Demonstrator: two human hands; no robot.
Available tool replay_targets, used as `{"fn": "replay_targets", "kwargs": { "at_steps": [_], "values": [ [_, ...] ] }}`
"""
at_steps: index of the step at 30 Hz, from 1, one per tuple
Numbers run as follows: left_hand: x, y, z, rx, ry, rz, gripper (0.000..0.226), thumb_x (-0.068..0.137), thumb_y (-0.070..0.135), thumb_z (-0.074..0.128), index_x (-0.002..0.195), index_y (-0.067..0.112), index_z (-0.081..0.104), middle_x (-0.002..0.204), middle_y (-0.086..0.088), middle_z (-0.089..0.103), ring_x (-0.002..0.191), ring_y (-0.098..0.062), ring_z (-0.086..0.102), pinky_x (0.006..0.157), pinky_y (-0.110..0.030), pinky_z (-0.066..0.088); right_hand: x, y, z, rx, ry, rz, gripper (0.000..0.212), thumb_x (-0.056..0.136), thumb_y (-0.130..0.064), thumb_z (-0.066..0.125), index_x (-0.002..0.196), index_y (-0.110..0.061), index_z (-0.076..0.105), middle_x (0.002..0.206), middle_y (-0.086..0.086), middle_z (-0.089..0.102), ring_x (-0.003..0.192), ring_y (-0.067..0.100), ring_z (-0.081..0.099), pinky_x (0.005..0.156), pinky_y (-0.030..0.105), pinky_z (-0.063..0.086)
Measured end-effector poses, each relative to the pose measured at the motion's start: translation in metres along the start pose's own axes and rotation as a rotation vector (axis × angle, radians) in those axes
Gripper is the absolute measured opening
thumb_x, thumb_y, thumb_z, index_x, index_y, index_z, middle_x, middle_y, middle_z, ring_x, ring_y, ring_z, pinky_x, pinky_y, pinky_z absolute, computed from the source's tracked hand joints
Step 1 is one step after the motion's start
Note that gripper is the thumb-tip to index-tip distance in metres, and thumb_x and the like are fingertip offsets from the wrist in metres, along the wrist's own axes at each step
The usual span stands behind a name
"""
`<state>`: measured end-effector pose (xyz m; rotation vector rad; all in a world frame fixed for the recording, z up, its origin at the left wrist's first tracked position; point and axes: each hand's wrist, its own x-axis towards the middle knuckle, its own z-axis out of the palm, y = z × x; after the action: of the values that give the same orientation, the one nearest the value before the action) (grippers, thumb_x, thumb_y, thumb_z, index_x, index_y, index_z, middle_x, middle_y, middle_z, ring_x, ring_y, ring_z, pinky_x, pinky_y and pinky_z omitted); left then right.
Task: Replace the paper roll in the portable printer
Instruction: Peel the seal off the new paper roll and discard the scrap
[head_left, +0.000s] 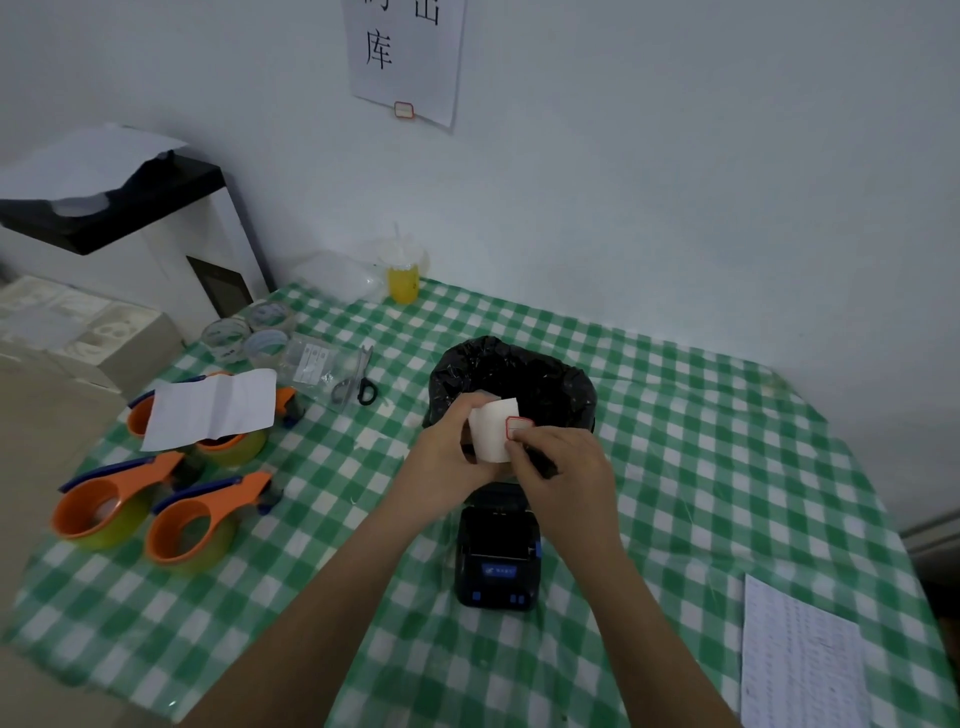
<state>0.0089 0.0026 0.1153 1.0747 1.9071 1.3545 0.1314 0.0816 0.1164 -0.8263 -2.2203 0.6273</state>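
Observation:
A white paper roll (491, 431) is held above the table between both hands. My left hand (451, 457) grips its left side. My right hand (561, 478) pinches a small red-bordered sticker (518, 428) at the roll's loose end. Below the hands, a black portable printer (496, 551) with blue buttons sits on the green checked tablecloth (701, 467), its lid open and its paper bay showing dark.
A bin lined with a black bag (511, 379) stands just behind the hands. Orange tape dispensers (156, 509), a folded white sheet (213, 408), scissors (358, 382) and tape rolls (249, 332) lie to the left. A printed sheet (800, 660) lies at the near right.

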Motion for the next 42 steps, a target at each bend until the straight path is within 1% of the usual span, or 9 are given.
{"fn": "replay_targets", "kwargs": {
  "at_steps": [5, 9, 12, 16, 22, 26, 33, 38, 42],
  "values": [
    [0.0, 0.004, 0.002, 0.087, 0.035, 0.013, 0.053, 0.072, 0.022, 0.079, 0.1, 0.051, 0.045, 0.097, 0.016, 0.059, 0.088, -0.001, 0.061, 0.078, -0.029, 0.059, 0.004, -0.007, 0.0, -0.079, -0.036, -0.037, 0.006, 0.079, -0.011, 0.071, 0.081, -0.009, 0.076, 0.078, 0.002, 0.075, 0.078, 0.02, 0.063, 0.073, 0.017, 0.043],
    [0.001, 0.005, 0.002, 0.137, 0.03, 0.027, 0.053, 0.071, 0.023, 0.078, 0.112, 0.038, 0.049, 0.105, 0.005, 0.062, 0.092, -0.015, 0.064, 0.078, -0.042, 0.058, 0.006, -0.007, 0.001, -0.117, -0.068, 0.023, 0.033, 0.088, -0.019, 0.059, 0.055, -0.016, 0.053, 0.052, -0.009, 0.045, 0.058, 0.013, 0.043, 0.056, 0.008, 0.024],
    [0.0, 0.003, 0.001, 0.16, 0.02, 0.044, 0.053, 0.069, 0.026, 0.079, 0.105, 0.047, 0.046, 0.101, 0.012, 0.06, 0.091, -0.012, 0.063, 0.078, -0.036, 0.059, 0.005, -0.004, 0.002, -0.068, -0.068, 0.073, 0.027, 0.088, -0.02, 0.058, 0.062, -0.012, 0.062, 0.055, -0.006, 0.056, 0.058, 0.012, 0.047, 0.053, 0.009, 0.025],
    [-0.001, 0.004, -0.001, 0.159, 0.04, 0.044, 0.054, 0.071, 0.027, 0.078, 0.095, 0.057, 0.04, 0.093, 0.022, 0.056, 0.086, 0.003, 0.059, 0.072, -0.016, 0.055, 0.004, -0.007, -0.003, 0.043, -0.065, 0.026, 0.011, 0.085, -0.017, 0.064, 0.081, -0.014, 0.074, 0.067, 0.001, 0.071, 0.061, 0.014, 0.061, 0.053, 0.021, 0.048],
    [0.0, 0.005, 0.0, 0.202, 0.054, 0.037, 0.05, 0.074, 0.029, 0.076, 0.115, 0.034, 0.05, 0.102, 0.009, 0.061, 0.087, -0.009, 0.061, 0.069, -0.019, 0.052, 0.0, -0.01, 0.004, -0.059, -0.034, -0.013, 0.012, 0.085, -0.015, 0.064, 0.078, -0.011, 0.072, 0.064, 0.002, 0.069, 0.057, 0.014, 0.057, 0.05, 0.029, 0.049],
    [0.0, 0.003, -0.001, 0.211, 0.045, 0.036, 0.052, 0.073, 0.029, 0.077, 0.115, 0.036, 0.049, 0.106, 0.007, 0.063, 0.09, -0.012, 0.062, 0.076, -0.034, 0.057, -0.001, -0.009, 0.008, -0.051, -0.052, 0.044, 0.013, 0.087, -0.019, 0.062, 0.081, -0.013, 0.072, 0.069, 0.001, 0.07, 0.063, 0.014, 0.06, 0.056, 0.031, 0.052],
    [-0.002, 0.011, -0.007, 0.093, -0.013, 0.032, 0.06, 0.071, 0.022, 0.08, 0.113, 0.043, 0.044, 0.113, 0.007, 0.059, 0.098, -0.011, 0.061, 0.079, -0.026, 0.057, 0.012, -0.002, -0.004, 0.251, -0.035, 0.139, 0.029, 0.088, -0.014, 0.061, 0.116, -0.019, 0.064, 0.091, -0.007, 0.068, 0.08, 0.0, 0.061, 0.071, 0.012, 0.051],
    [-0.001, 0.012, -0.006, 0.049, -0.022, 0.027, 0.06, 0.069, 0.022, 0.081, 0.115, 0.04, 0.045, 0.116, 0.003, 0.059, 0.102, -0.013, 0.061, 0.083, -0.034, 0.058, 0.016, 0.003, -0.008, 0.173, -0.023, 0.034, 0.015, 0.085, -0.012, 0.066, 0.097, -0.016, 0.073, 0.086, 0.001, 0.068, 0.077, 0.008, 0.059, 0.067, 0.018, 0.049],
    [0.0, 0.012, -0.006, 0.036, -0.02, 0.026, 0.061, 0.068, 0.022, 0.082, 0.115, 0.038, 0.047, 0.114, 0.004, 0.06, 0.102, -0.011, 0.061, 0.082, -0.033, 0.059, 0.02, 0.007, -0.01, 0.066, -0.037, -0.039, 0.013, 0.085, -0.017, 0.066, 0.097, -0.015, 0.071, 0.101, 0.0, 0.066, 0.095, 0.013, 0.056, 0.081, 0.02, 0.045]
  ]
}}
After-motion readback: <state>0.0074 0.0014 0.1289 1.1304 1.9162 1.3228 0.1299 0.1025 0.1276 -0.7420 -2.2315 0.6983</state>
